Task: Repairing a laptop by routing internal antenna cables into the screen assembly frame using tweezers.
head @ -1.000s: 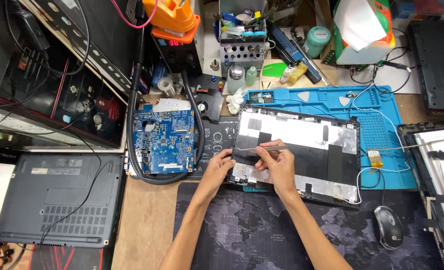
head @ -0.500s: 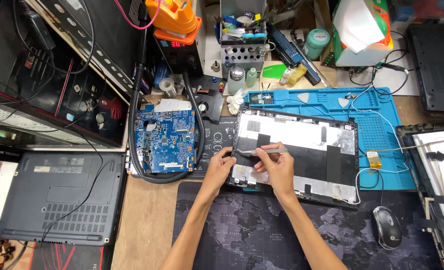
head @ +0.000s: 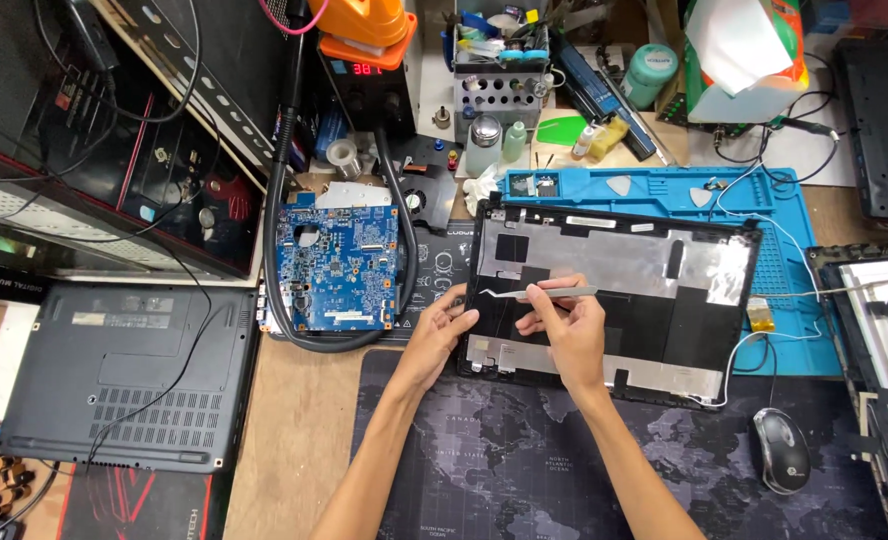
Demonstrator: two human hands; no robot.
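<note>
Right hand (head: 571,335) pinches metal tweezers (head: 539,293) near their rear end, fingers closed on them, thumb under, index on top; curved tips point left past the knuckles, toward the left hand (head: 434,340). Tweezers look thin, stiff, light and probably slick, best held mid-shaft as here. Both hands sit on a laptop screen back cover (head: 604,300), lying flat directly under the right palm: a wide shallow plastic shell lined with foil and black tape, likely light but flexy and easy to crack at the edges, foil tears easily; safest to steady it by the rim. Left hand rests at the cover's left edge, fingers half curled, thumb tip on the rim, gripping nothing that I can see. Both forearms come up from the bottom, wrists low over a dark map-print desk mat (head: 524,470). Blue motherboard (head: 336,265) lies left of the left hand; computer mouse (head: 781,450) well right of the right hand.
</note>
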